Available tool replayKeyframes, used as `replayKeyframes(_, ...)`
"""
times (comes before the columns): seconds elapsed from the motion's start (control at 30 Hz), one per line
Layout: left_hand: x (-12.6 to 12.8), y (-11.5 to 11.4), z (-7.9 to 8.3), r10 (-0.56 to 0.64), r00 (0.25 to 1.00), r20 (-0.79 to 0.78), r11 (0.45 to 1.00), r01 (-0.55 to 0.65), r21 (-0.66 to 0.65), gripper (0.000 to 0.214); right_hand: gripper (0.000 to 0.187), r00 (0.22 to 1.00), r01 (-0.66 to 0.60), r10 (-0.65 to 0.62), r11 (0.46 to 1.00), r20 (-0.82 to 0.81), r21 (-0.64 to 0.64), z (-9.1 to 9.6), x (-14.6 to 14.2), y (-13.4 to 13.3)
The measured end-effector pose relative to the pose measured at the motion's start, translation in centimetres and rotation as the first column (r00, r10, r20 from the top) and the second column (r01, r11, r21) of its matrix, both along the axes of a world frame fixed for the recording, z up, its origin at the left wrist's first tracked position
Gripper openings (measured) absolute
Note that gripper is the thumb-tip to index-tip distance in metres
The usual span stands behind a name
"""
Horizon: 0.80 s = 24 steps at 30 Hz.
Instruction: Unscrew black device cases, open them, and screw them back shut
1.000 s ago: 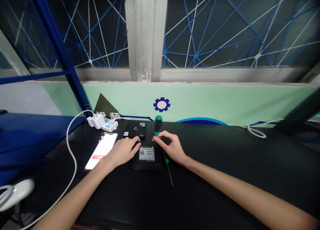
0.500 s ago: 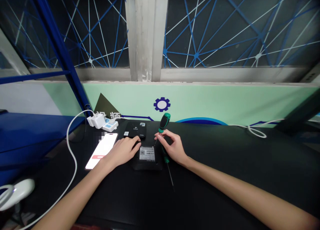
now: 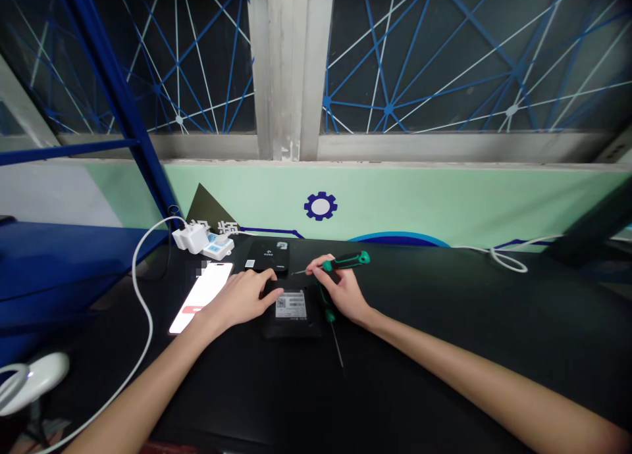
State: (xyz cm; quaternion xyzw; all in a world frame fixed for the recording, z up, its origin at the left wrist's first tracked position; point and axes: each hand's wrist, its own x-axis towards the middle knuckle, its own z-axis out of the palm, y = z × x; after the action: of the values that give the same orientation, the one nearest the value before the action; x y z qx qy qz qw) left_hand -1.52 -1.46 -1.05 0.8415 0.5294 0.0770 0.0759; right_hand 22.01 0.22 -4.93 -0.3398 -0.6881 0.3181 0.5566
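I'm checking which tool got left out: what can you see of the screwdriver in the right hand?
The screwdriver has a green and black handle, plastic by its look, and a thin metal shaft. It lies nearly level in the fingers of the right hand, handle to the right, tip pointing left near a flat black device; any contact there cannot be told.

Workshop-type room, electronics repair: screwdriver (image 3: pixel 346 261) and black bench (image 3: pixel 444 362); steel-framed window (image 3: pixel 434 59), blue rack (image 3: pixel 116 112), gear emblem (image 3: pixel 320 206) on mint wall (image 3: pixel 395 197).

Dim indoor light, glowing phone screen (image 3: pixel 200 297), curved wide-angle edges, darkened corners
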Motion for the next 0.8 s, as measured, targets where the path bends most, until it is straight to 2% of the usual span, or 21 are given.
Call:
replayKeyframes(0.27,-0.07,-0.21,0.57,-0.003,1.0,0.015,0.999,0.004,-0.04,0.039,0.026,0.992,-0.01,0.012,1.0,0.126,-0.015,0.36,0.42,-0.29)
replayKeyframes(0.5,-0.07,-0.19,0.62,0.002,1.0,0.022,0.999,-0.001,-0.048,0.036,0.045,0.981,-0.117,0.114,0.993,0.16,0.007,0.87,0.86,-0.47)
replayKeyframes(0.7,-0.16,-0.2,0.47,-0.006,0.999,0.04,0.999,0.009,-0.052,0.041,0.024,0.986,-0.117,0.128,0.987,0.105,-0.108,0.53,0.69,-0.22)
replayKeyframes(0.8,-0.18,-0.17,0.44,-0.021,0.998,0.061,0.999,0.024,-0.046,0.046,0.025,0.983,-0.116,0.128,0.988,0.131,-0.097,0.56,0.63,-0.21)
